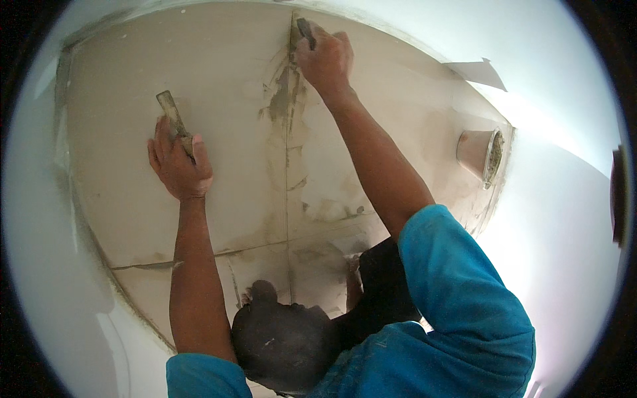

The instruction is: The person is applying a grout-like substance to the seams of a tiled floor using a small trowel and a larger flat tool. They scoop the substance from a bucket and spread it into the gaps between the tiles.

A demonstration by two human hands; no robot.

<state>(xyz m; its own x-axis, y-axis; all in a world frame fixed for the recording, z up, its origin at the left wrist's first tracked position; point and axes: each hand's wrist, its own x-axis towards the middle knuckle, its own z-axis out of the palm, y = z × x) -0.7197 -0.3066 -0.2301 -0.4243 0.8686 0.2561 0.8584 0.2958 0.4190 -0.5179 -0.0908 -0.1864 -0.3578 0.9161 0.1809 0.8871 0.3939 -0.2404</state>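
On head cam I see L hand (pixel 180 166) w/ a smeared flat scraper (pixel 170 111) over tiled floor (pixel 133 205), R hand (pixel 327 61) gripping small dark tool (pixel 306 33) at far end of seam (pixel 287 172). Pinkish bucket (pixel 472 151) of greyish paste (pixel 495 152) is off R, nr wall (pixel 564 179).

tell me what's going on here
A person's right hand holds a small dark tool, partly covered, beside the dark straight seam between large beige tiles. The left hand holds a long narrow stained tool over the left tile. Grey-brown smears mark parts of the seam, and a tapered pale-brown bucket sits off to the right.
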